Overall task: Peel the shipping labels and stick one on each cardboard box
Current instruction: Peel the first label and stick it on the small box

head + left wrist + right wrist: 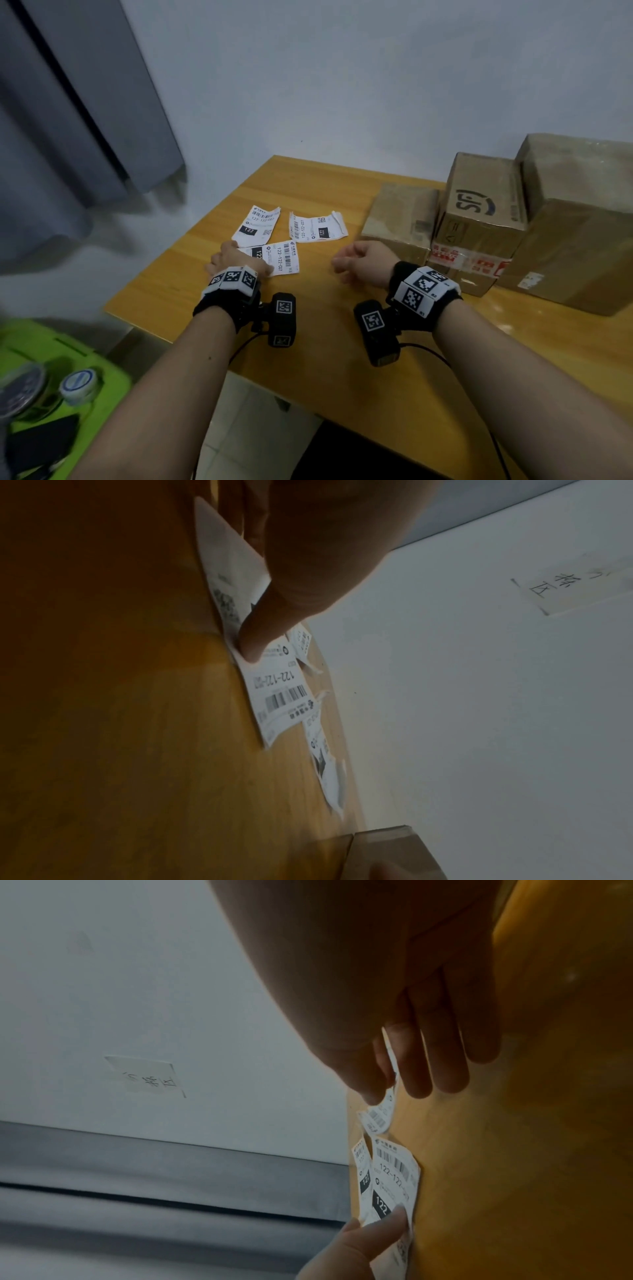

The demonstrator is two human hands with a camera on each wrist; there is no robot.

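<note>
Three white shipping labels lie on the wooden table (342, 359). My left hand (236, 260) rests on the left end of the nearest label (286, 258), thumb (257, 631) and fingertips pressing it flat; this label (277, 696) stays on the table. A second label (257, 224) lies just behind it, the third label (317, 226) to the right. My right hand (356, 260) hovers beside them, its fingers (431, 1056) loosely curled and holding nothing. At the right stand a small cardboard box (400, 216), a taped box with printing (479, 212) and a large box (579, 222).
A green surface (113, 370) at the lower left carries a tape roll (80, 383) and dark items. A grey curtain (68, 137) hangs at the left. The white wall (342, 85) runs close behind the table, with a paper note (575, 588) on it.
</note>
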